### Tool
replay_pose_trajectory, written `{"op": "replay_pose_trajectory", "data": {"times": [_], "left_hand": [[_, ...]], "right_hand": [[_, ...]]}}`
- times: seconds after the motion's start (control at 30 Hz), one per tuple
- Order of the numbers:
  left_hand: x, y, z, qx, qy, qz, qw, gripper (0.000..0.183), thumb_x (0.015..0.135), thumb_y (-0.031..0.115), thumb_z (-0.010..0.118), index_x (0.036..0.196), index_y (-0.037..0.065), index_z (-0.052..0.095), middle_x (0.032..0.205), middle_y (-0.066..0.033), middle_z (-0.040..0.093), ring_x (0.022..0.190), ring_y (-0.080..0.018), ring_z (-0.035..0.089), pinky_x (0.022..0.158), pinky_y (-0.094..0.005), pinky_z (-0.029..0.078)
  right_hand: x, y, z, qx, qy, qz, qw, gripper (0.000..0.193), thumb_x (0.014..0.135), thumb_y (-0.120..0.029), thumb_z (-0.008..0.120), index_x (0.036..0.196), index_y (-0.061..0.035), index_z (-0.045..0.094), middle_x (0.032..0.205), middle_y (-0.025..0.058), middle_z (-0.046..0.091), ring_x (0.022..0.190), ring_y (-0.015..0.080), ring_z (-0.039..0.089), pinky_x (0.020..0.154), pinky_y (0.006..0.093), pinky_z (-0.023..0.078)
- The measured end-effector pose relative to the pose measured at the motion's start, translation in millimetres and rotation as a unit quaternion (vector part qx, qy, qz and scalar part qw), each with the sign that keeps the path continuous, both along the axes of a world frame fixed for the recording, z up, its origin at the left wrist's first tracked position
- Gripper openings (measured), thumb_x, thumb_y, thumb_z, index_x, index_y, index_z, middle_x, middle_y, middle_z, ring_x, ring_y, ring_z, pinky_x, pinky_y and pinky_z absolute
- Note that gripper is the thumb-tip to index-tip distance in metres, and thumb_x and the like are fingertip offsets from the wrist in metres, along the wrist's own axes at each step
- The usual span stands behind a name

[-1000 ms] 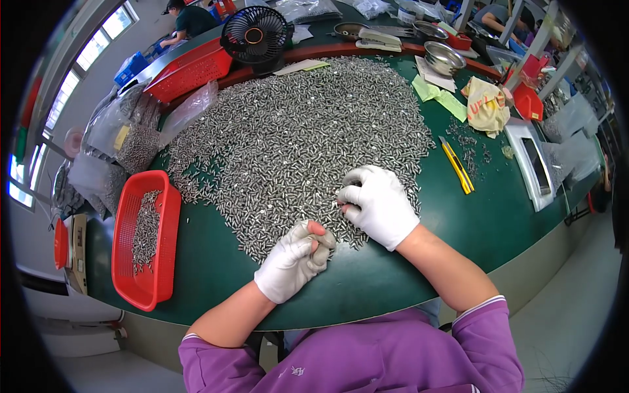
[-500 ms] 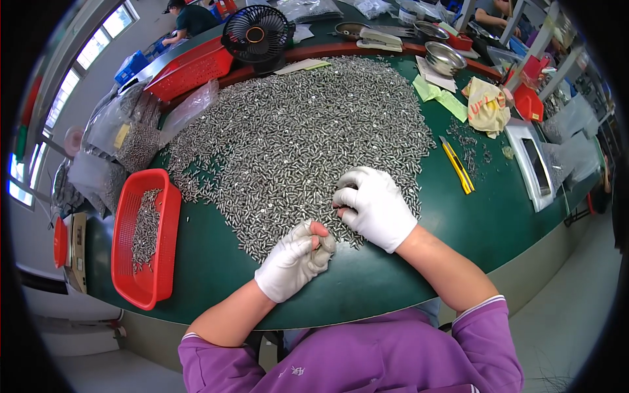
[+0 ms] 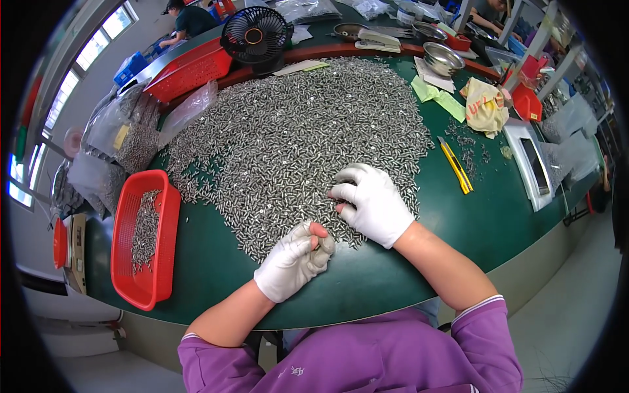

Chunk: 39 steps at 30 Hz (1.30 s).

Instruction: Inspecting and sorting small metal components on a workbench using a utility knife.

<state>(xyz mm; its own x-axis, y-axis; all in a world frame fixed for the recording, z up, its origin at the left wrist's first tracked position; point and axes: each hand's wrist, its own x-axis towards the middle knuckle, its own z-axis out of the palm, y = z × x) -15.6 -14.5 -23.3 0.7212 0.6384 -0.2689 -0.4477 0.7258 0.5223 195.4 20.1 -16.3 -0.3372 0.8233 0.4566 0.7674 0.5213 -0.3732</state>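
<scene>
A broad heap of small metal pins, shiny and cylindrical, covers the middle of the green table. At its near edge my left hand, in a white glove with bare fingertips, is turned palm inward with the fingers curled closed. Whatever lies inside those fingers is hidden. My right hand, gloved the same way, rests palm down over the heap's near right part. Its fingers are bent, with a gap between thumb and forefinger, and the fingertips reach among the pins. No pin can be made out between them.
A red plastic basket holding some pins stands on the left. Filled plastic bags sit behind it. To the right lie a yellow box cutter, a cloth bag and a white device. A black fan stands at the back.
My right hand has shifted slightly, its forefinger stretching a little further left over the pins. My left hand stays where it was, still curled.
</scene>
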Motion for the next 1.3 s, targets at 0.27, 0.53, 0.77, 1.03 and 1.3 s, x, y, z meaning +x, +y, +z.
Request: {"op": "replay_pose_trajectory", "data": {"times": [0.27, 0.53, 0.77, 1.03, 1.3], "left_hand": [[0, 1, -1, 0.004, -0.013, -0.003, 1.0, 0.015, 0.091, 0.019, 0.061, 0.103, 0.012, 0.055, 0.094, -0.0032, 0.06, 0.075, -0.0089, 0.053, 0.07, -0.0218, 0.044], [0, 0, -2, 0.014, -0.014, -0.006, 1.0, 0.017, 0.091, 0.021, 0.063, 0.103, 0.012, 0.056, 0.094, -0.0015, 0.061, 0.074, -0.0072, 0.052, 0.069, -0.0203, 0.043], [5, -5, 2, 0.001, 0.039, 0.032, 0.999, 0.022, 0.089, 0.019, 0.067, 0.106, 0.012, 0.057, 0.095, 0.0011, 0.061, 0.073, -0.004, 0.05, 0.066, -0.0166, 0.041], [3, -4, 1, 0.017, 0.052, 0.022, 0.998, 0.018, 0.09, 0.023, 0.066, 0.103, 0.014, 0.057, 0.099, 0.0016, 0.061, 0.079, -0.0043, 0.053, 0.066, -0.017, 0.042], [1, -1, 1, 0.003, 0.008, -0.014, 1.0, 0.019, 0.091, 0.029, 0.063, 0.101, 0.014, 0.059, 0.099, 0.0028, 0.061, 0.084, -0.0055, 0.055, 0.068, -0.0185, 0.043]], "right_hand": [[2, 2, -1, -0.002, -0.02, 0.0, 1.0, 0.011, 0.073, -0.018, 0.069, 0.081, -0.0101, 0.067, 0.1, 0.0053, 0.062, 0.104, 0.0247, 0.056, 0.089, 0.0399, 0.044], [0, -11, 6, -0.166, 0.235, 0.107, 0.952, 0.011, 0.079, -0.012, 0.069, 0.088, -0.0077, 0.064, 0.105, 0.0092, 0.061, 0.102, 0.0271, 0.059, 0.087, 0.0371, 0.048], [-11, -24, 8, -0.248, 0.291, 0.185, 0.905, 0.012, 0.081, -0.013, 0.069, 0.09, -0.0073, 0.063, 0.114, 0.0113, 0.057, 0.102, 0.0254, 0.058, 0.088, 0.0363, 0.047], [-8, -20, 8, -0.085, 0.164, 0.164, 0.969, 0.018, 0.073, -0.014, 0.073, 0.088, -0.0102, 0.064, 0.102, 0.0073, 0.063, 0.099, 0.029, 0.059, 0.085, 0.0399, 0.048], [-7, -20, 7, -0.088, 0.192, 0.159, 0.964, 0.018, 0.073, -0.015, 0.074, 0.086, -0.0107, 0.063, 0.1, 0.0058, 0.064, 0.096, 0.0285, 0.06, 0.082, 0.0398, 0.049]]}}
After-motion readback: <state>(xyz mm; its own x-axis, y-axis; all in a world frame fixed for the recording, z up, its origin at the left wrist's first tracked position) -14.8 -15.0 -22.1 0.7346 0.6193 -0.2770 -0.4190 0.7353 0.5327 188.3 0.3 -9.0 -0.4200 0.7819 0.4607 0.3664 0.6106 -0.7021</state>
